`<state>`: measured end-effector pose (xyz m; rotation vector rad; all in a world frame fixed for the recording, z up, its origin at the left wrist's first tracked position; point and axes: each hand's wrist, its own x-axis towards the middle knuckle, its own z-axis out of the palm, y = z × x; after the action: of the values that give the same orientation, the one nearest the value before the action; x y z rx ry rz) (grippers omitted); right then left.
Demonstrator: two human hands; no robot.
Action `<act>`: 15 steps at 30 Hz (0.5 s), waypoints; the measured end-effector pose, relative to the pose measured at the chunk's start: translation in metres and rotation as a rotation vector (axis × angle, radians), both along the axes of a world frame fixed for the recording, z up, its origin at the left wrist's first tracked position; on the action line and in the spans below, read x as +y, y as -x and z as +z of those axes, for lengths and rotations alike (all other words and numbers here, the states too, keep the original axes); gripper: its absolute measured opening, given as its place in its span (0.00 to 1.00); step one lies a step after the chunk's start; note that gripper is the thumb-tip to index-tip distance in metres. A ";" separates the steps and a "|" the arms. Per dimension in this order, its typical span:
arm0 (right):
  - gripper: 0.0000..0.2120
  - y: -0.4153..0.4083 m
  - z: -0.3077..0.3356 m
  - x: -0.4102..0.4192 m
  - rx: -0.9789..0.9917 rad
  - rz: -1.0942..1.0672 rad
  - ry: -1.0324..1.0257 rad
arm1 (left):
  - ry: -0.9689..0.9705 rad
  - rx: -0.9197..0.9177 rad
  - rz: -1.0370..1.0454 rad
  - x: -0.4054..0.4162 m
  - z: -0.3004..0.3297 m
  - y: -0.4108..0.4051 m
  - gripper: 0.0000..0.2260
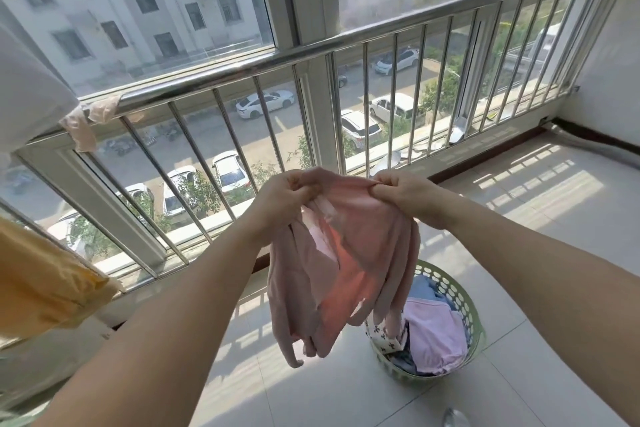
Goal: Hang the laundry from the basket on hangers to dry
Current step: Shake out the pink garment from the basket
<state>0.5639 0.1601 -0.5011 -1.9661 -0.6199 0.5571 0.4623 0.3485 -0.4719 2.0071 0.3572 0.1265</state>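
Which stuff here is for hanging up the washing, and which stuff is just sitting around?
For the job:
- pink garment, pinched by the left hand and right hand
- green basket on the floor, with lilac cloth and other laundry inside

Just around:
- yellow cloth at the left edge
- pale rag on the metal railing

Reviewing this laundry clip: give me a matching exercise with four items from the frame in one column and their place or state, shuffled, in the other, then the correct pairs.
Column one:
1. pink garment
2. green basket
3. yellow cloth
4. pale rag

Column two:
A. draped over the metal railing at upper left
B. standing on the tiled floor, with clothes inside
C. held up at its top edge by the left hand and the right hand
D. hanging at the left edge of the view

Pairs: 1-C, 2-B, 3-D, 4-A
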 end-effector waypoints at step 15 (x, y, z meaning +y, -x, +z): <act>0.10 -0.013 -0.012 -0.015 -0.099 -0.446 0.073 | -0.865 0.515 -0.318 0.018 -0.041 0.023 0.11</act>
<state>0.5770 0.1454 -0.5130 -2.1245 -0.2065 0.2092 0.4389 0.3668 -0.5127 2.9222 0.3245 -0.5336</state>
